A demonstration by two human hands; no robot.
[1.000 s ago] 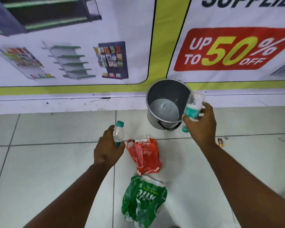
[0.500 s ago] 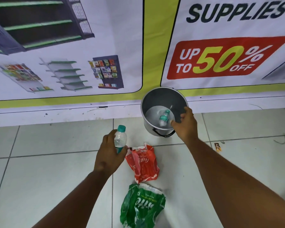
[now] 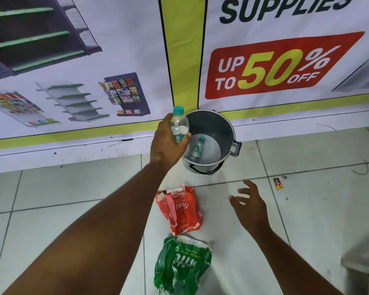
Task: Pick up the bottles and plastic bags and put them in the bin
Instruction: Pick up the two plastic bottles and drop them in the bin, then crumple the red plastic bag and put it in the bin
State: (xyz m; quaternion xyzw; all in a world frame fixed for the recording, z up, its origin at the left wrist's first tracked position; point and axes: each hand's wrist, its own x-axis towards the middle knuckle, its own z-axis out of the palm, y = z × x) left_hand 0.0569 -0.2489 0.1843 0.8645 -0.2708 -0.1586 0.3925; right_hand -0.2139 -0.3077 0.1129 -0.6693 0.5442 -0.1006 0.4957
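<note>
The left hand (image 3: 168, 143) is closed around a small clear water bottle (image 3: 179, 125) with a teal cap, held roughly upright with the cap tipped slightly left. The bottle hangs at the near-left rim of the grey metal bucket (image 3: 228, 128) that serves as the bin, so the drop point lies just to the right of the hand and below it. Inside the bucket a second bottle (image 3: 197, 147) already lies on the bottom, its long axis running toward the wall.

On the tiled floor (image 3: 51, 199) in front of the bucket, a red Coca-Cola plastic bag (image 3: 179, 211) lies crumpled, its long axis running away from the person. Just behind it, nearer the person, sits a green Sprite plastic bag (image 3: 181, 267).

The right hand (image 3: 248, 203) is open and empty, fingers spread, hovering beside the red bag on its right. It looks the nearer hand for that bag; a short reach leftward and down would probably meet it.

A small wrapper scrap (image 3: 277, 183) lies farther right on the floor.
</note>
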